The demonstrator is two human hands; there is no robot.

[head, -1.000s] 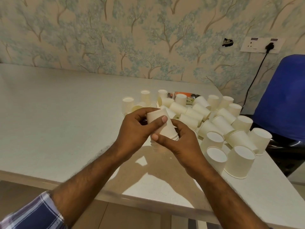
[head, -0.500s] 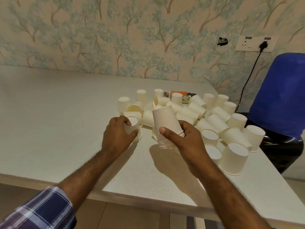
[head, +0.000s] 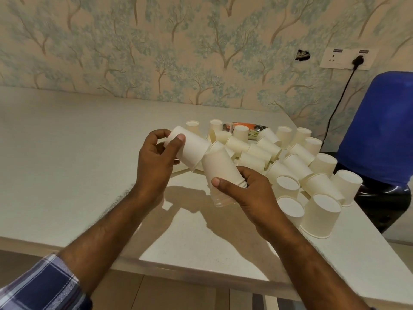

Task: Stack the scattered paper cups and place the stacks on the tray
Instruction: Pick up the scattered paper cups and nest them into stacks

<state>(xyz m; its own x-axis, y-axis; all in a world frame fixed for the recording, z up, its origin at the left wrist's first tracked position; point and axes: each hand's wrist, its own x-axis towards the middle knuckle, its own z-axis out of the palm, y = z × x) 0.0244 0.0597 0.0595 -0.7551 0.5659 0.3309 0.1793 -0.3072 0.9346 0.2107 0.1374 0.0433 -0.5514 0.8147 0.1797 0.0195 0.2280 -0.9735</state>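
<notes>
while the right hand [head: 250,193] grips a short stack of cups [head: 220,173] above the table [head: 67,153], thumb across its lower rims and fingers curled behind, the left hand [head: 156,159] holds a single cup [head: 190,148] tilted on its side just left of that stack, thumb pressed on its wall, open mouth close to the stack's top; right of the stack and behind it, scattered cups [head: 297,166] crowd the table, some upside down, some lying over; behind the stack an orange-marked tray [head: 245,125] peeks out among them
</notes>
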